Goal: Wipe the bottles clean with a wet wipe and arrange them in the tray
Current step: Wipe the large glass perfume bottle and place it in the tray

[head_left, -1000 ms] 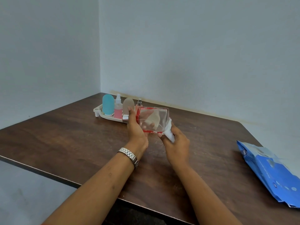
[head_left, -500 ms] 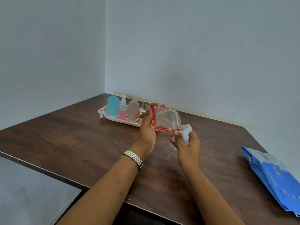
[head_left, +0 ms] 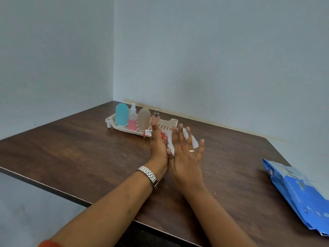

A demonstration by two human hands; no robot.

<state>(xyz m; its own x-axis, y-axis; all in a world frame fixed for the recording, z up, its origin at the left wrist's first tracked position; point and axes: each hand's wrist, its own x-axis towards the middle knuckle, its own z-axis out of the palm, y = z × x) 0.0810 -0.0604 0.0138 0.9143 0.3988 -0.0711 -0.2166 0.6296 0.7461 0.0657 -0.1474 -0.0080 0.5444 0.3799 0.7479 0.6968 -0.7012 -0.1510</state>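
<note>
A flat clear bottle with red trim (head_left: pixel 164 137) is held edge-on above the table, its red and silver cap (head_left: pixel 147 133) pointing left. My left hand (head_left: pixel 157 147) holds it from the left, thumb across its near edge. My right hand (head_left: pixel 185 157) lies flat with straight fingers, pressing a white wet wipe (head_left: pixel 192 139) against the bottle's right face. Just behind, the cream tray (head_left: pixel 110 120) holds a teal bottle (head_left: pixel 122 114), a pink spray bottle (head_left: pixel 132 119), a beige bottle (head_left: pixel 143 118) and a small pink spray bottle (head_left: pixel 156 115), all upright.
A blue pack of wet wipes (head_left: pixel 299 193) lies at the right edge of the dark wooden table (head_left: pixel 80 148). The table sits in a corner with walls behind and to the left. Its near edge runs diagonally below my forearms.
The bottle has been turned from broad face toward me to edge-on and lowered. My right hand has opened flat and spread the wipe over the bottle's right face.
</note>
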